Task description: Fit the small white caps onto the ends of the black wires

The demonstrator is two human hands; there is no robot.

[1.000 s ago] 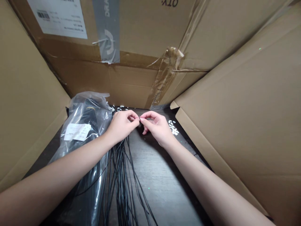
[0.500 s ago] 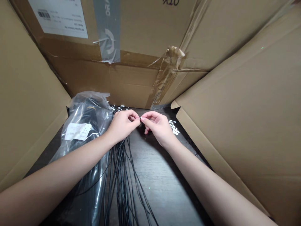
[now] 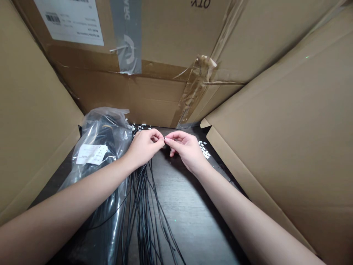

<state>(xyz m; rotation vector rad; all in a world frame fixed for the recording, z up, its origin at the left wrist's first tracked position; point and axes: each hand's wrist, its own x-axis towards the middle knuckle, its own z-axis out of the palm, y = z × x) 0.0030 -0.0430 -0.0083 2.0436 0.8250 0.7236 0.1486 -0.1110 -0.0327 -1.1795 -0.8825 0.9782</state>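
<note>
My left hand point(image 3: 145, 147) is closed in a pinch, with a dark cable end just showing at its fingertips. Opposite it, the thumb and forefinger of my right hand point(image 3: 186, 149) pinch a small white piece point(image 3: 165, 138). The fingertips of both hands nearly meet, and they cover most of what lies between them. Beneath my left hand and wrist, a loose bundle of thin black cables point(image 3: 142, 209) runs toward me over the dark table point(image 3: 190, 221).
A clear plastic bag point(image 3: 95, 127) with a white label and dark contents lies left. Small white pieces are scattered behind my left hand, and more white pieces point(image 3: 204, 151) lie beside my right hand. Cardboard walls point(image 3: 157, 99) enclose the back and both sides.
Both hands keep the same pinch at nearly the same spot. The view has shifted very slightly; nothing else has visibly moved.
</note>
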